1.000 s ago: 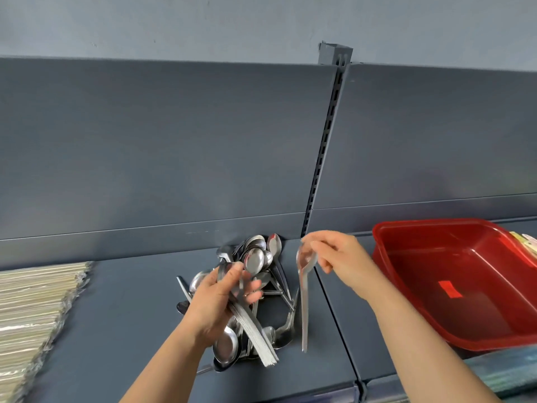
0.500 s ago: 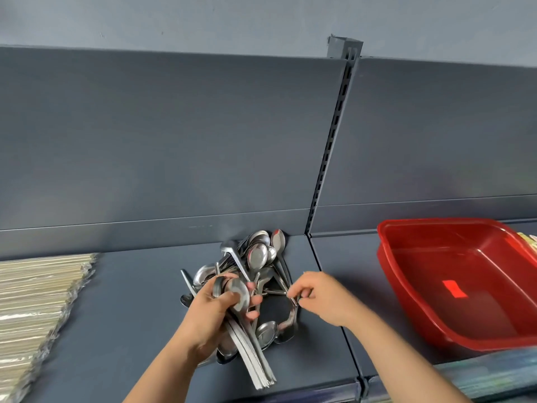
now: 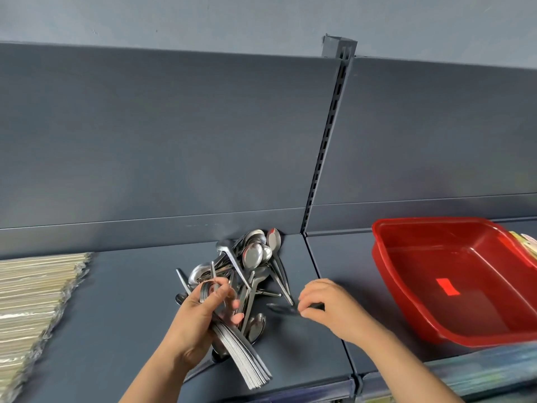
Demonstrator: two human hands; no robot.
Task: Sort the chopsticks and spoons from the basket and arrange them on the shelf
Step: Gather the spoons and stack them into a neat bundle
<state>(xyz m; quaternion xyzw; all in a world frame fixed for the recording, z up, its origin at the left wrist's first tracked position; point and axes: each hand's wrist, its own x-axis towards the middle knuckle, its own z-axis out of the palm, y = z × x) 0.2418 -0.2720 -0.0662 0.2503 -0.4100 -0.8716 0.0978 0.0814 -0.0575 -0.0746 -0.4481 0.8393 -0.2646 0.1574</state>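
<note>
Against the back panel (image 3: 159, 141) of the dark grey shelf (image 3: 130, 330), just left of the slotted upright (image 3: 328, 146), lies a loose pile of steel spoons (image 3: 255, 257), with bowls and handles crossed at all angles. At the front of that pile the left hand (image 3: 200, 318) grips a nested stack of spoons (image 3: 244, 359). Its fingers and thumb curl round the necks, and the flat handles fan out toward the shelf's front edge. Just right of the pile the right hand (image 3: 331, 306) is down at the shelf, fingertips pinching a single spoon (image 3: 279, 308) that lies flat and looks blurred. Well right of the pile stands a red plastic basket (image 3: 436, 220) with a red sticker (image 3: 444, 287) on its floor. Far left of the pile, wrapped chopsticks (image 3: 35, 301) lie side by side in a neat row.
</note>
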